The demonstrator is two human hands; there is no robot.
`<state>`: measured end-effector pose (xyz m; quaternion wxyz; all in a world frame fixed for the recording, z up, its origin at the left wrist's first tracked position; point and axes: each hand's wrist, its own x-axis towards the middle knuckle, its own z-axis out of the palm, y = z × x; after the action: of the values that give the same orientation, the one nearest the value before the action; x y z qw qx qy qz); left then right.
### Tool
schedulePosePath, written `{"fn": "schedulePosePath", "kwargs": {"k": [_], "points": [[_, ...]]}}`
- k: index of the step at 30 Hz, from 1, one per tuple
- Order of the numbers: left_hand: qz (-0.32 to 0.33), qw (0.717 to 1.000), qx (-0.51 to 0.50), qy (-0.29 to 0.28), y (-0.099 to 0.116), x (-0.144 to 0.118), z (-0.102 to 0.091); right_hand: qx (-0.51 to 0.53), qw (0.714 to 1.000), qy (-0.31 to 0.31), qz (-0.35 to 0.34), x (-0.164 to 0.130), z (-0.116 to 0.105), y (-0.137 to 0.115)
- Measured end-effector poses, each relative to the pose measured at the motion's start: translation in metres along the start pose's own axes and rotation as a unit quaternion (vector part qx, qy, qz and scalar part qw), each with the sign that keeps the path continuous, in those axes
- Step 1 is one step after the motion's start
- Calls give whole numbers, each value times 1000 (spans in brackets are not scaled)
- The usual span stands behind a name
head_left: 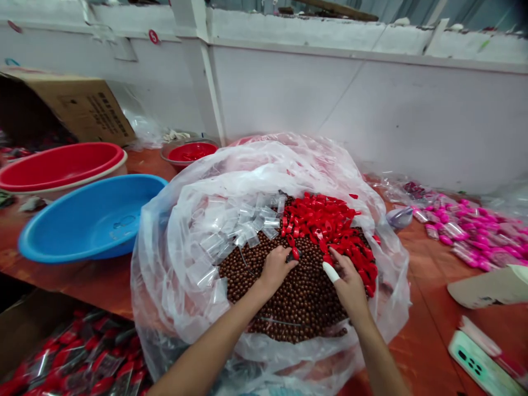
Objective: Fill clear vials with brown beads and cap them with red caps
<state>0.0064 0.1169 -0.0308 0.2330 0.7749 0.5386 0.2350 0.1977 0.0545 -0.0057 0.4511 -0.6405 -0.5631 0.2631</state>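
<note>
A clear plastic bag [185,203] lies spread open in front of me, holding many brown beads [305,297]. Heaped on the beads at the right are small red plastic caps [315,220]; at the left are clear plastic sleeves [247,220]. My left hand [277,270] is closed, pinching a red cap with a dark part [294,253] just over the beads. My right hand [350,283] has a white cover on its thumb. Between that thumb and the index finger sits another red cap [327,258], at the edge of the red heap.
A blue basin [94,220] and red basin [61,165] stand left, with a smaller red bowl [192,153] behind. Finished-looking red pieces [86,357] fill a box below left. Pink pieces [474,225], a beige cup-like object [490,287] and a phone [474,360] lie right.
</note>
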Motion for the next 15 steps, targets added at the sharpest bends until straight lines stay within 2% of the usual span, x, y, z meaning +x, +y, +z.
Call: {"fn": "schedulePosePath", "kwargs": {"k": [3,8,11,15], "points": [[1,999,-43,21,2,4,6,80,995,15,59,-23,-2,14],[-37,987,-148,52,6,9,15,143,983,39,107,-47,3,22],[-61,969,-231,63,10,8,16,180,973,38,140,-55,5,18],[-70,937,-332,81,19,-1,7,212,964,40,155,-59,6,12]]}}
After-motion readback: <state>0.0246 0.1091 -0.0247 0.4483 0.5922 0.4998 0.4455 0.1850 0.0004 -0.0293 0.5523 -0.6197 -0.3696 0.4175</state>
